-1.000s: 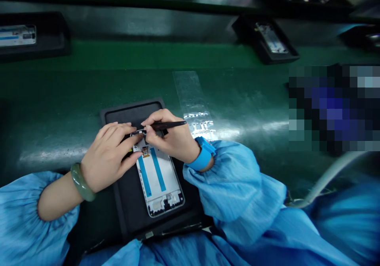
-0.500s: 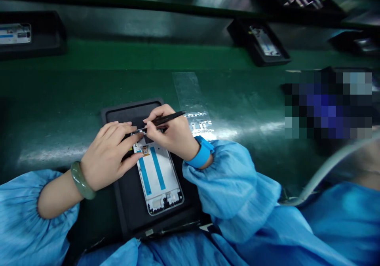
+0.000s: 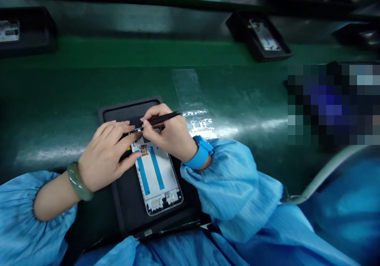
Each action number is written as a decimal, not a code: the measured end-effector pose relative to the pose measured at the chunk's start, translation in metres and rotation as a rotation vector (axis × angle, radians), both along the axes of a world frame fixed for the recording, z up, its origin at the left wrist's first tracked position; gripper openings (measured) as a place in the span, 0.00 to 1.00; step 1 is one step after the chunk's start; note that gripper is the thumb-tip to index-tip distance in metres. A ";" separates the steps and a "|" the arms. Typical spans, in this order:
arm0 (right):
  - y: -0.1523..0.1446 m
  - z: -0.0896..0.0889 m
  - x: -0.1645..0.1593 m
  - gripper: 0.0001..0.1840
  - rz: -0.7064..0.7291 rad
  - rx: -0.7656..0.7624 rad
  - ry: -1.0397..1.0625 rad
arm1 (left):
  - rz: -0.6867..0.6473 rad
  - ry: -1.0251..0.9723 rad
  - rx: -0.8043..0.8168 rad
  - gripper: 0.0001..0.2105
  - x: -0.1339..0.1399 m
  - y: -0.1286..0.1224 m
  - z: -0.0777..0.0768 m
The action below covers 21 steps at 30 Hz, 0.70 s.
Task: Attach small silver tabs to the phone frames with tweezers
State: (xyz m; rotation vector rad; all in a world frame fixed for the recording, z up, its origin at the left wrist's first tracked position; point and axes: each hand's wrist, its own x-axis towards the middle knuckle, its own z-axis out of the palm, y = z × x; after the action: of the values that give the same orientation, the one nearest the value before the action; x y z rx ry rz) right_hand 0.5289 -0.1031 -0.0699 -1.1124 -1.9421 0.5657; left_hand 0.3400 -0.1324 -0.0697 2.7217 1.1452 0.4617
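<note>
A phone frame point(image 3: 166, 174) with a white inner face and two blue adhesive strips lies tilted in a black foam tray point(image 3: 127, 206). My left hand point(image 3: 105, 153) rests at the frame's upper left, its fingers stretched out and spread. Its thumb touches the white face beside a small orange flex cable point(image 3: 144, 151). My right hand point(image 3: 172, 135) pinches black tweezers point(image 3: 166, 118) over the frame's top end. The fingers of both hands hide the tweezer tips and most of that end.
A clear plastic strip point(image 3: 187, 88) with small pieces lies beyond my right hand. Farther back are black trays point(image 3: 274, 56) point(image 3: 35, 48) holding phone frames. At the right sit a blurred-out area, a pale tube point(image 3: 323, 175) and a neighbour's blue sleeve point(image 3: 353, 190).
The view has shifted slightly. Both hands stay at the frame's top end, and the tweezers in my right hand have moved only a little.
</note>
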 end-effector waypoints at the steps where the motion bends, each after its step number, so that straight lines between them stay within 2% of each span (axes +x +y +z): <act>1: 0.000 0.000 0.000 0.03 -0.011 0.003 -0.002 | -0.002 0.000 0.002 0.18 0.000 0.000 0.000; 11: 0.000 -0.001 0.003 0.03 0.023 0.013 0.046 | -0.006 -0.011 0.017 0.17 0.002 -0.001 0.001; 15: 0.001 -0.001 0.004 0.02 0.055 -0.059 0.158 | -0.007 0.012 0.012 0.17 0.001 -0.001 0.001; 21: 0.003 0.000 0.004 0.02 0.079 -0.043 0.106 | -0.004 0.020 0.020 0.17 0.001 -0.002 0.001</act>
State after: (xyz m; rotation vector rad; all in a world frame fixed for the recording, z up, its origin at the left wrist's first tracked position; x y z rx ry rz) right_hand 0.5326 -0.1000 -0.0703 -1.0147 -1.8961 0.6979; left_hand 0.3414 -0.1339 -0.0684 2.7505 1.1464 0.4491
